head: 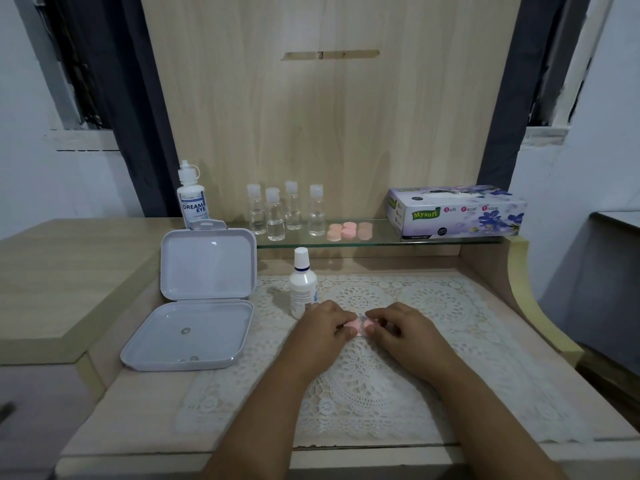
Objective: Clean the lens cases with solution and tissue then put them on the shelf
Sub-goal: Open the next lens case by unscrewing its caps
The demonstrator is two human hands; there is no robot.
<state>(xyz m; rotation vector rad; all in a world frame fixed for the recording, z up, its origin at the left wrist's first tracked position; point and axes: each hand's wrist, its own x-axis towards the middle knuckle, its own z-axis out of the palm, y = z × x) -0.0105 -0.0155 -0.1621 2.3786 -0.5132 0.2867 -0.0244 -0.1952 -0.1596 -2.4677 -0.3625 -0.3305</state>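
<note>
One small pink plastic lens case (358,326) is held low over the middle of the white lace mat (433,358) that covers the pale wooden desk top (145,410); it is pinched from either side, by the curled fingers of the left hand (320,329) and by those of the right hand (403,329). Just behind the left hand one white plastic solution bottle (302,284) is stood upright on the mat. At the desk top's left edge one grey hinged plastic box (197,306) is laid open, its lid raised. On the glass shelf (381,241) along the back edge four small clear bottles (276,216) are counted, and beside them what appear to be three more pink lens cases (349,231), though their exact number cannot be told. One white "Dream Eye" bottle (191,195) is stood at the shelf's left end, and one purple flowered tissue box (457,211) at its right end.
</note>
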